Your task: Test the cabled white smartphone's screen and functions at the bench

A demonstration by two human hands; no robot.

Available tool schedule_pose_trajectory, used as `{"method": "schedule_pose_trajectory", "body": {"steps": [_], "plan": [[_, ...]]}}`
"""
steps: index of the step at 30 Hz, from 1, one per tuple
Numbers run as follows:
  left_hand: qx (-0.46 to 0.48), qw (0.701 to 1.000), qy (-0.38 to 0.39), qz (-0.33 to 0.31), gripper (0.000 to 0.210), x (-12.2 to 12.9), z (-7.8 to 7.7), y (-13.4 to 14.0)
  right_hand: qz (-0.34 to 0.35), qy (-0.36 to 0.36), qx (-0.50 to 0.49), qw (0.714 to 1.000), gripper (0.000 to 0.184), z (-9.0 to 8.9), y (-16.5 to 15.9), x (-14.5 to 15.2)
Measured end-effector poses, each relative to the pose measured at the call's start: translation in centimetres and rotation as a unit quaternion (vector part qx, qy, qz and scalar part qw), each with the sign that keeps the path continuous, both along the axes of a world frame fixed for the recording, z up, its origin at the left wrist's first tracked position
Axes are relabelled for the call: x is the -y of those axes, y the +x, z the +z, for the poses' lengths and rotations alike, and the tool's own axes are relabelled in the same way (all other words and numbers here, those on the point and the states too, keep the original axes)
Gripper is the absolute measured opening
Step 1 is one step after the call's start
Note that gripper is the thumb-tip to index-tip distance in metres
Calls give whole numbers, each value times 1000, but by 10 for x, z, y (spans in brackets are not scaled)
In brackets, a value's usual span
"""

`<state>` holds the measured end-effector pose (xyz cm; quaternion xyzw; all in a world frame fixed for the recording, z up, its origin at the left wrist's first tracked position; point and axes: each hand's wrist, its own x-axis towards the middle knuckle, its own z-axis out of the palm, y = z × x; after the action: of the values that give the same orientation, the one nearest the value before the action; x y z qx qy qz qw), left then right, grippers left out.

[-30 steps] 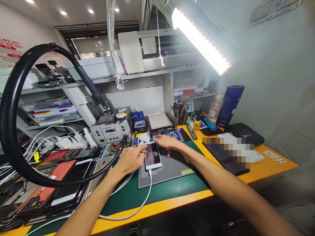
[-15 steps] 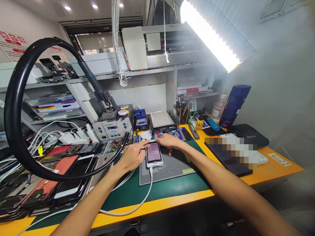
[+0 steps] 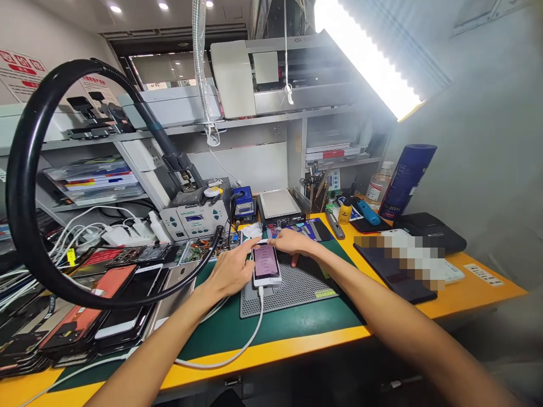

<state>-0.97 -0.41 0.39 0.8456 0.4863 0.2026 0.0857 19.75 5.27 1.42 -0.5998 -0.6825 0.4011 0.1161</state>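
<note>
Apparently, the white phone (image 3: 267,263) was over the grey mat (image 3: 297,294), lit screen (image 3: 265,259) up for viewing, a white cable (image 3: 261,308) at its lower edge, probably for power. The left hand (image 3: 231,268) stretched its index finger to the top edge; the right hand (image 3: 293,243) curled there too, perhaps steadying it; whether either pinched it was hidden. Screen text and the mat's yellow label (image 3: 325,293) were illegible.
</note>
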Motion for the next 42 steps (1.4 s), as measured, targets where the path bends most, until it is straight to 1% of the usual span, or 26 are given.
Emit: {"method": "schedule_pose_trajectory", "body": {"steps": [4, 9, 18, 28, 42], "plan": [[2, 1000, 7, 18, 60, -2, 1, -1, 25, 0, 6, 1000, 30, 1, 1, 1], [-5, 1000, 14, 13, 58, -2, -1, -2, 42, 0, 5, 999, 27, -1, 2, -1], [-15, 1000, 13, 13, 56, -3, 0, -1, 66, 14, 5, 998, 28, -1, 4, 0], [-16, 1000, 16, 10, 56, -3, -1, -2, 56, 6, 2, 998, 24, 2, 2, 2], [-12, 1000, 11, 1, 54, -3, -3, -2, 49, -1, 6, 999, 28, 3, 2, 1]]}}
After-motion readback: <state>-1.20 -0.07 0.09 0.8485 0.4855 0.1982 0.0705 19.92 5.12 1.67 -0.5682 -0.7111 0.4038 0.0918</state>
